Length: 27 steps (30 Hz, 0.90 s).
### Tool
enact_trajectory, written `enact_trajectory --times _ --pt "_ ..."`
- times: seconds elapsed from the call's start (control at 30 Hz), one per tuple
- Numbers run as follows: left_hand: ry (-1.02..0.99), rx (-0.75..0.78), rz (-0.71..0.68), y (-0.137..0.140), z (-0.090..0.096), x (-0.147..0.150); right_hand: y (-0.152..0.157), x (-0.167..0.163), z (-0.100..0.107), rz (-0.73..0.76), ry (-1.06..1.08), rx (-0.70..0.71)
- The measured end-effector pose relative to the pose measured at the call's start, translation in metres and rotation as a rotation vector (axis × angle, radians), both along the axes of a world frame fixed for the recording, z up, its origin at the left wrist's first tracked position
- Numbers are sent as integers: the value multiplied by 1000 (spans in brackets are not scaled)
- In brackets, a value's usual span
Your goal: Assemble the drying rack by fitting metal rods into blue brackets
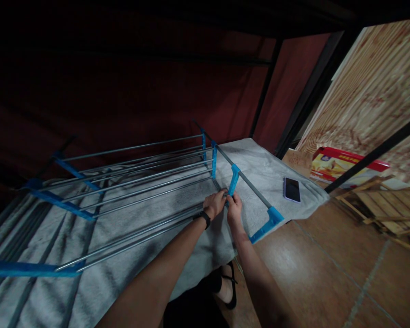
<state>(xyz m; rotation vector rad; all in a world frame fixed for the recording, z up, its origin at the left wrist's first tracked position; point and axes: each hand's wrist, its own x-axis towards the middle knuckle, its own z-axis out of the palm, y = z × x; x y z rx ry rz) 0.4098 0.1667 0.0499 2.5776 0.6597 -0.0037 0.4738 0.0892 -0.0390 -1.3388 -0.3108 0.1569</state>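
Observation:
A partly joined rack of grey metal tubes [136, 181] and blue plastic brackets lies on its side across a grey cloth. My left hand [214, 204], with a dark band at the wrist, is closed around the end of a metal tube [171, 222]. Close against it, my right hand [234, 209] pinches the lower end of a blue bracket [235, 176]. The fingers hide where tube and bracket meet. Nearer me, another blue bracket [268, 224] sits on the same side pole [258, 193]. At far left, tubes end in a blue bracket [37, 269].
A phone [291, 189] lies on the grey cloth [259, 157] to the right. Loose tubes [27, 228] lie at the left. Black frame posts [267, 89] rise behind. On the tiled floor are a red and yellow box [341, 166] and a folded wooden item [386, 209].

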Motion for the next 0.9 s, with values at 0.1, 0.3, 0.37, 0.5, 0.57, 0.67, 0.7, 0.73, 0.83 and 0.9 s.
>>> enact_trajectory --times 0.1,0.3,0.37,0.5,0.57,0.67,0.7,0.73,0.83,0.9 --pt "0 -17 -1 0 3 0 -7 -1 -1 11 65 42" --pt "-1 -45 -1 -1 6 1 -17 2 2 66 -31 -45" --pt "-2 -53 -2 0 5 2 -18 2 5 72 -82 -76" --pt "4 -62 -1 0 4 5 -19 2 8 92 -131 -92" --pt "5 -66 -9 0 4 7 -20 2 8 112 -132 -92" --pt "7 -66 -20 0 3 8 -22 2 8 127 -128 -105" --pt "8 -64 -20 1 2 8 -22 1 8 126 -126 -110" --pt "5 -58 -19 1 1 8 -22 1 9 125 -125 -115" --pt "-15 -40 -19 1 -3 9 -22 -1 10 124 -135 -120" --pt "-31 -40 -38 1 -4 12 -21 -2 12 128 -148 -119"
